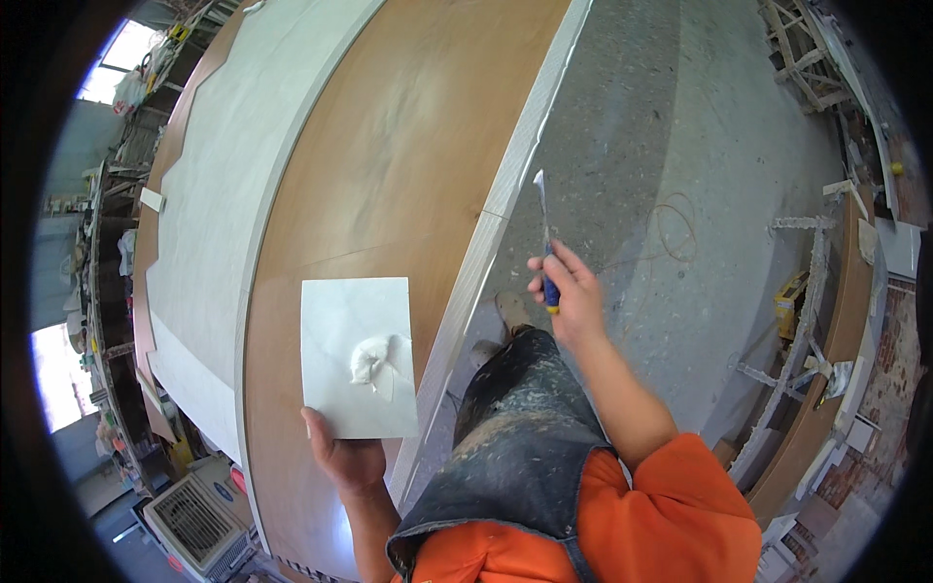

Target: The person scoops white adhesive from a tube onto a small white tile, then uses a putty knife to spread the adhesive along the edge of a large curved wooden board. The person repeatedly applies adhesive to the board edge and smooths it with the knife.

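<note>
My left hand (pixel 348 457) grips the lower edge of a flat white board (pixel 335 311), thumb on its face and the other fingers hidden beneath. On the board lies a small heap of white paste (pixel 370 360). My right hand (pixel 575 299) is closed around the blue and yellow handle of a narrow putty knife (pixel 551 282). Its thin blade points away from me, with white paste at the tip, over the floor just right of the table edge. Under the board stretches a long brown tabletop (pixel 389 146), bordered by a pale edge strip (pixel 473 253).
Left of the tabletop is a large pale sheet (pixel 228 165). A vented grey unit (pixel 199 517) stands at the lower left. A thin cord (pixel 671 257) loops on the grey floor (pixel 622 126). To the right are a spattered metal frame (pixel 812 291) and a yellow box (pixel 791 303).
</note>
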The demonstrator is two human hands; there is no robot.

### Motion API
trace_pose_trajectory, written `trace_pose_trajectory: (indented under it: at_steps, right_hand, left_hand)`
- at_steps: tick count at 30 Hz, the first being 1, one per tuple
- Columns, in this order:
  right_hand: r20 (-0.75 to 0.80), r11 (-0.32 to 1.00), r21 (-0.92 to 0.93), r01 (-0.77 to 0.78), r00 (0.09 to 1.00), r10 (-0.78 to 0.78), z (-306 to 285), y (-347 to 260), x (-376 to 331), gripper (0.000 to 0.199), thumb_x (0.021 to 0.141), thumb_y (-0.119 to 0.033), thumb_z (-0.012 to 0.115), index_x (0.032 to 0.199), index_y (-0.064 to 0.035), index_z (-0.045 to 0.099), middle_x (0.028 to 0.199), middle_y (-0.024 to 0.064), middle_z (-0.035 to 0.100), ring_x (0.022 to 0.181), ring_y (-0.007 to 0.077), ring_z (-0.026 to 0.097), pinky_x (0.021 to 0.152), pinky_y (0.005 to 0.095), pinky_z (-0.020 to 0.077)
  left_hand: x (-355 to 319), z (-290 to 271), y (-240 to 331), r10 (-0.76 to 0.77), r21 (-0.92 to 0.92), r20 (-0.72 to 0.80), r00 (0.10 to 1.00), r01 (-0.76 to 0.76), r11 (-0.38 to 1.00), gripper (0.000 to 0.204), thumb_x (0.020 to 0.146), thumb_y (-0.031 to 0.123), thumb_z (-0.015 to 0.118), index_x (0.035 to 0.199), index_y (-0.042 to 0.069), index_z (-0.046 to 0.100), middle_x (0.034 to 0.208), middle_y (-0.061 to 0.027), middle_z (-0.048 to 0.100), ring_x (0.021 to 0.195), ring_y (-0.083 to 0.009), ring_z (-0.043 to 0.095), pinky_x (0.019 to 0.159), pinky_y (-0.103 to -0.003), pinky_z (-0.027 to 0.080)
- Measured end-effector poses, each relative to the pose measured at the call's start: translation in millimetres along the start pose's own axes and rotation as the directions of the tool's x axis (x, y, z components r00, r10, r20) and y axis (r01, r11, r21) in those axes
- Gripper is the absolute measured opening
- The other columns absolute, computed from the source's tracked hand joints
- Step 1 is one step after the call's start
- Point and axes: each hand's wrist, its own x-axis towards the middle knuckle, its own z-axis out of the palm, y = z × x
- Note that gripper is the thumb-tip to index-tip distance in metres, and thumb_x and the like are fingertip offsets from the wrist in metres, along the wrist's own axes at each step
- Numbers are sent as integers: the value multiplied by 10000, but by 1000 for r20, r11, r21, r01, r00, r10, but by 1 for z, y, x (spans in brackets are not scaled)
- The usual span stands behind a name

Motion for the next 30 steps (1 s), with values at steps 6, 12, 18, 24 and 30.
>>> trace_pose_trajectory:
  at_steps: [6, 12, 18, 24, 30]
  right_hand:
    - [40, 1000, 1, -10, 999, 10, 9, 27, -18, 475, 1011, -153, 591, 1441, 17, 483, 1054, 86, 685, 787, 125, 635, 655, 250, 512]
    - [-11, 1000, 3, 12, 1000, -12, 25, 43, -9, 476, 990, -108, 617, 1436, 5, 493, 1043, 75, 674, 791, 129, 629, 663, 250, 512]
    - [-46, 1000, -15, 17, 999, -18, 22, 71, -14, 473, 975, -47, 620, 1430, 3, 501, 1018, 66, 676, 776, 130, 616, 663, 259, 510]
    - [-119, 997, -76, 32, 992, -41, 1, 76, -14, 506, 945, -61, 666, 1421, 11, 509, 1004, 57, 686, 772, 118, 634, 655, 257, 516]
    - [-71, 994, -100, 43, 996, -51, -5, 29, -47, 533, 927, -51, 681, 1427, 11, 507, 1016, 86, 687, 778, 141, 649, 646, 261, 514]
  left_hand:
    - [-9, -10, 2, -26, -8, -5, 1000, 26, 1000, 619, 1053, 509, 419, 1458, 43, 461, 1448, -123, 532, 1307, -295, 527, 1095, -458, 425]
    - [-16, -16, 4, 4, 26, -19, 1000, -4, 1000, 637, 1051, 519, 416, 1465, 35, 448, 1444, -126, 533, 1306, -298, 528, 1094, -458, 427]
    - [-19, -19, 2, 30, 35, -35, 999, -28, 999, 640, 1054, 517, 410, 1467, 30, 445, 1449, -121, 530, 1314, -295, 521, 1102, -453, 420]
    - [-21, -11, 0, 25, 17, -8, 1000, -25, 1000, 633, 1056, 512, 408, 1468, 34, 446, 1457, -119, 526, 1318, -292, 520, 1107, -452, 415]
    - [-34, -3, 1, 39, -72, 25, 999, -37, 997, 600, 1062, 491, 402, 1461, 46, 457, 1457, -114, 528, 1315, -295, 527, 1111, -463, 415]
